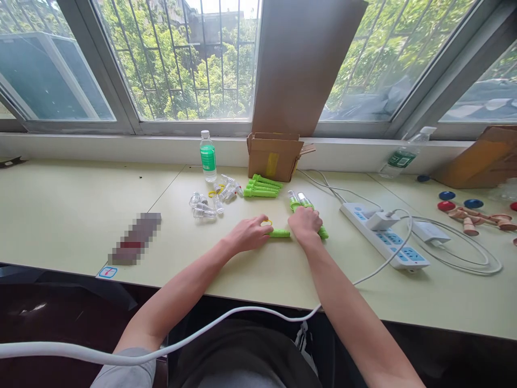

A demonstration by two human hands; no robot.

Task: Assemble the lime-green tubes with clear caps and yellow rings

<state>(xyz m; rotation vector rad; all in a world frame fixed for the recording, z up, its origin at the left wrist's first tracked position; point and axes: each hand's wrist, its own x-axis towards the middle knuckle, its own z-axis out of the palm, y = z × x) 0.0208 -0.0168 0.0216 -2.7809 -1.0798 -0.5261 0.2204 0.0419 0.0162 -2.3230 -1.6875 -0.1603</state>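
Note:
My left hand (250, 233) rests on the pale green table (81, 210), fingers pinched round a green tube (279, 233) and a small yellow ring (266, 222). My right hand (306, 222) is closed over two green tubes with clear caps (298, 200); one green end (323, 233) sticks out to its right. A row of green tubes (262, 187) lies farther back. Left of it sit several clear plastic caps (204, 207) and a yellow ring (212, 193).
An open cardboard box (272, 156) stands by the sill, a water bottle (208, 156) left of it. A white power strip (383, 234) with a charger and cables lies right. Wooden toys (474, 215) and a second bottle (406, 153) are far right. A blurred object (135, 238) lies left.

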